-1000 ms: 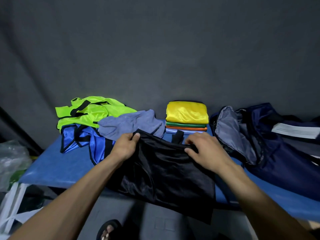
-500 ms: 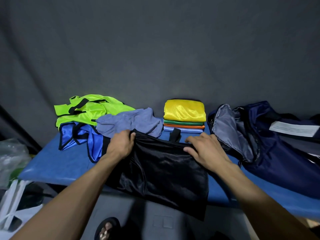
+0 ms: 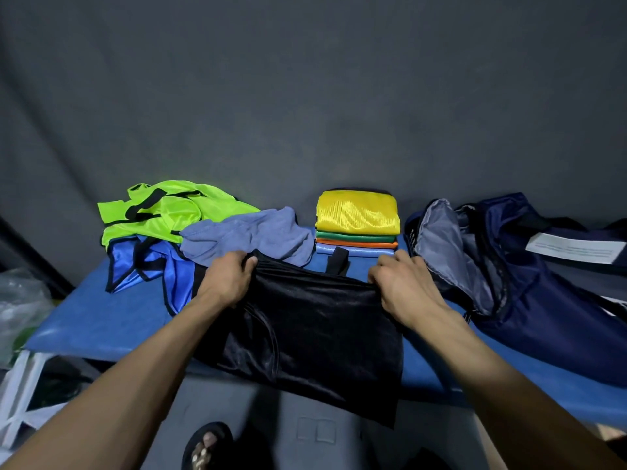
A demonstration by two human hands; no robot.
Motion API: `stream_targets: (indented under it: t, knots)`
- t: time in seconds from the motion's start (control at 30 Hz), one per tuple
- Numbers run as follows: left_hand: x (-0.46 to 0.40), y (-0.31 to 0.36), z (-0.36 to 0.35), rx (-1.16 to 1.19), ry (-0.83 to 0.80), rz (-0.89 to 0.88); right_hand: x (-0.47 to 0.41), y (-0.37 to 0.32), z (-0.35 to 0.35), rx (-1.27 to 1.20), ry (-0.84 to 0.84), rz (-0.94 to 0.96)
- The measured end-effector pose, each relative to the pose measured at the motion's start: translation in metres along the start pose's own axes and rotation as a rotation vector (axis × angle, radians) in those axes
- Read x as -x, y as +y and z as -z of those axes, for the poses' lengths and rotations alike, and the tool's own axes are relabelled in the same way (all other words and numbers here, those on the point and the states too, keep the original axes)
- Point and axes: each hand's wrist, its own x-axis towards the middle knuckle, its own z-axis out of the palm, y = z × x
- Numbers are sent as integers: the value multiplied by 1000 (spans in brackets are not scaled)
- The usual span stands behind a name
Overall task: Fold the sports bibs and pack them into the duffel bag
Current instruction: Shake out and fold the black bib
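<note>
head view: the left hand (image 3: 229, 281) and the right hand (image 3: 402, 283) are both gripping the far edge of a black bib (image 3: 312, 330) at the centre of the frame, each with fingers curled over the fabric and pinching it, one at either top corner. the bib is lying spread on the blue table (image 3: 98, 320), its near part hanging over the table's front edge in the lower middle of the frame, and a short black strap is sticking up from its far edge between the hands.

in the left half of the frame, unfolded bibs are lying in a heap: a neon green bib (image 3: 163, 212) at the back, a royal blue bib (image 3: 142, 262) under it, and a grey-blue bib (image 3: 251, 235) draping across them, just beyond the left hand. above centre, a folded stack (image 3: 356, 222) is sitting with a yellow piece on top, then green, orange and light blue layers. at the right of the frame, the navy duffel bag (image 3: 549, 300) is lying open, its grey lining showing, near the right hand. a sandalled foot (image 3: 207, 447) is showing at the bottom edge.
</note>
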Motion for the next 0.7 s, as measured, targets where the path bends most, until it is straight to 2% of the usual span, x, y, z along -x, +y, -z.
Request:
stream_targets:
  t: [0.33, 0.5, 0.63, 0.7]
  knots:
    - [0, -4, 13, 42, -11, 17, 1, -6, 0, 63, -71, 1]
    - [0, -6, 7, -90, 42, -61, -1, -5, -6, 39, -37, -9]
    - [8, 6, 13, -421, 155, -85, 3, -1, -10, 16, 163, -14]
    - [14, 18, 18, -436, 241, -227, 12, -1, -2, -120, 233, -81]
